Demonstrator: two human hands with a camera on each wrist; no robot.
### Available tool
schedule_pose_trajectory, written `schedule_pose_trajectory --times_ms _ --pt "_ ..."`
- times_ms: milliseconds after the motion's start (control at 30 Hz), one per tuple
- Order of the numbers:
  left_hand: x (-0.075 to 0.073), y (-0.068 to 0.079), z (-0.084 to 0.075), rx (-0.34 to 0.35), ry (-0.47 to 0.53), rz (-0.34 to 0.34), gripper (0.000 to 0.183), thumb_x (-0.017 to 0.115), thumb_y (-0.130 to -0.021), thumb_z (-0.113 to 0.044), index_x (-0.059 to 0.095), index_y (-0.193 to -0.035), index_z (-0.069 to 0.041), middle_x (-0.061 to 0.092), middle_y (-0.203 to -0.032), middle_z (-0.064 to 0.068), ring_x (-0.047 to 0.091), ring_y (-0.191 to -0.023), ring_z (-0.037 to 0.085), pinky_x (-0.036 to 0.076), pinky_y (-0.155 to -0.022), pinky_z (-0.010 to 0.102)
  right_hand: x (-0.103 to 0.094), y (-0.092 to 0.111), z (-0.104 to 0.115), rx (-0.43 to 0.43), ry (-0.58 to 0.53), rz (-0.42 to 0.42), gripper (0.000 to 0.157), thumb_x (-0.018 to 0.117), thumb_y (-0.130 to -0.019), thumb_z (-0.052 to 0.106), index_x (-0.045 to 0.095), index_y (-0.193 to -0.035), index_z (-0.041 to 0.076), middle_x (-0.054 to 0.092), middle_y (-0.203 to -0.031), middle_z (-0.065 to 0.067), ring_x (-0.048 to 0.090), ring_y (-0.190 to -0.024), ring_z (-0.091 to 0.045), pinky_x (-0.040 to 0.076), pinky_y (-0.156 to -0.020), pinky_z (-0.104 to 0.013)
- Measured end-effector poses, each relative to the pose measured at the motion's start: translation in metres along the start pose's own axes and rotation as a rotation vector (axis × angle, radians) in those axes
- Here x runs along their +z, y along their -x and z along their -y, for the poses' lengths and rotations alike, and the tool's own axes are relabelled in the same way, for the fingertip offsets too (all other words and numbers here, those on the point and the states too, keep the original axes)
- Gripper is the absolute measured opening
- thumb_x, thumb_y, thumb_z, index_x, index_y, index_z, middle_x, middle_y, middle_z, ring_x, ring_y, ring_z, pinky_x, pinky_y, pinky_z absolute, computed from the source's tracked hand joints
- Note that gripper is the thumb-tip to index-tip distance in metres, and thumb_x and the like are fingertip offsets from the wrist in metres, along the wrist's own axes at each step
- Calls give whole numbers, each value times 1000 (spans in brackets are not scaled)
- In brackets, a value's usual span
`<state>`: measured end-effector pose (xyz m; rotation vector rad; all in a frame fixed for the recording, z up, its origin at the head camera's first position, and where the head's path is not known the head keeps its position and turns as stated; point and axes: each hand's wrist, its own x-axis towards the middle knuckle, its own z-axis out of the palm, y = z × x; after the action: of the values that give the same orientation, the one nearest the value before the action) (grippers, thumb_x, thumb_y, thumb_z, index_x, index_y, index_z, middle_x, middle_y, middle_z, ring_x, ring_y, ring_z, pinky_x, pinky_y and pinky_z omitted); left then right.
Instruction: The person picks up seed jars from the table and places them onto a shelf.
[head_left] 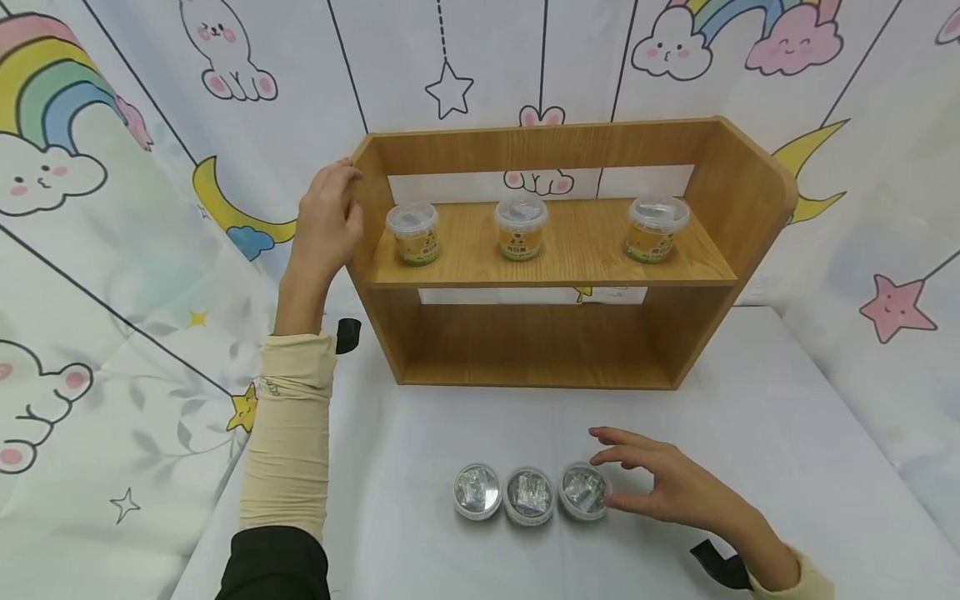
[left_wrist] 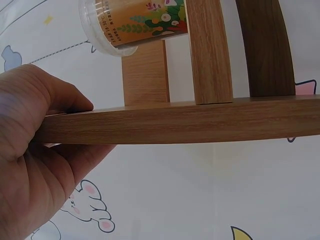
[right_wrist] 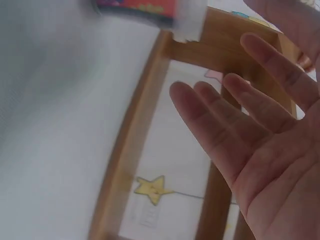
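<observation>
My left hand (head_left: 327, 218) grips the upper left side panel of a two-tier wooden shelf (head_left: 540, 337). In the left wrist view, the thumb and fingers lie on opposite faces of that panel (left_wrist: 165, 123). My right hand (head_left: 671, 483) is spread beside the rightmost of three small lidded tubs on the table, its thumb tip right at the rim of that tub (head_left: 584, 492). The right wrist view shows the fingers (right_wrist: 212, 125) extended, with nothing between them. To the left stand the middle tub (head_left: 529, 496) and the left tub (head_left: 477, 492), silvery seen through their lids.
On the shelf's upper board stand three clear-lidded tubs with yellow-orange labels: left (head_left: 414, 235), middle (head_left: 521, 229) and right (head_left: 656, 231). White cloth covers the table (head_left: 405, 442). Behind the shelf hangs a cartoon-printed cloth backdrop (head_left: 480, 50).
</observation>
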<state>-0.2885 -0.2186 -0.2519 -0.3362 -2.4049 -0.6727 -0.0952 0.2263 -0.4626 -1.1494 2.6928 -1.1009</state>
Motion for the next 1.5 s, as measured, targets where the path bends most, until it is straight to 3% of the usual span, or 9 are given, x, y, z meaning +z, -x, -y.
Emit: schedule_pose_trajectory --times_ms 167,400,600,733,1200,1500 --pt "0 0 0 1 2 -1 35 48 -98 0 53 -132 0 43 -150 10 38 -139 19 36 -109 34 13 8 -4 -12 -47 31 41 84 -80 29 67 -117 28 52 -144 -3 51 -129 -24 53 -92 -33" --pt "-1 1 0 -2 3 -1 35 48 -98 0 54 -132 0 43 -150 10 38 -139 18 36 -109 35 28 14 -7 -23 -136 19 42 85 -77 15 69 -114 25 56 -138 -15 59 -118 -24 59 -72 -30" --pt "-1 2 0 -10 6 -1 35 48 -98 0 53 -133 0 42 -151 9 38 -139 17 37 -109 35 31 16 -8 5 -196 -7 31 84 -78 13 67 -99 27 58 -136 -15 59 -119 -23 59 -66 -28" --pt "-2 2 0 -10 2 -6 35 49 -98 0 54 -133 0 43 -150 9 38 -139 17 37 -109 35 31 16 -8 16 -206 -16 28 84 -78 15 64 -92 28 59 -135 -15 60 -118 -25 58 -64 -24" --pt "0 1 0 -12 5 -2 35 48 -98 0 54 -133 0 43 -150 7 37 -139 15 37 -109 34 21 8 -6 27 -180 27 26 84 -79 18 63 -90 28 59 -134 -16 61 -115 -30 57 -63 -22" --pt "1 -1 0 15 3 -13 34 47 -98 1 54 -131 1 44 -149 10 37 -139 15 34 -110 31 8 -9 -9 60 -123 8 25 84 -79 19 64 -89 30 59 -134 -15 62 -113 -33 57 -63 -22"
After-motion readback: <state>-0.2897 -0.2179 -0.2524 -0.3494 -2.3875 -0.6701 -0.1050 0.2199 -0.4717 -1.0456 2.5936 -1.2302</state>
